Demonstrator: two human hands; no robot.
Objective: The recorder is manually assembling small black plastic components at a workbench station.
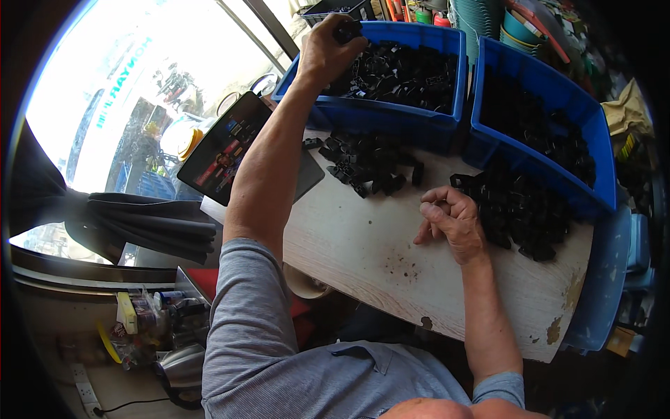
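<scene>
My left hand (328, 49) reaches far forward over the left blue bin (391, 119), its fingers closed on black plastic parts (347, 31) above the bin's heap. My right hand (451, 220) rests on the worn white tabletop (377, 251), fingers curled loosely, holding nothing that I can see. It lies between two loose piles of black parts: one pile (370, 164) ahead of it on the left, a larger pile (520, 213) right beside it on the right. A second blue bin (600, 160) full of black parts stands at the right.
A tablet with a lit screen (227, 146) leans at the table's left edge. A bright window and a dark folded curtain (153, 223) lie to the left. Stacked teal dishes (488, 21) sit behind the bins. Clutter (146, 321) sits on a ledge at lower left.
</scene>
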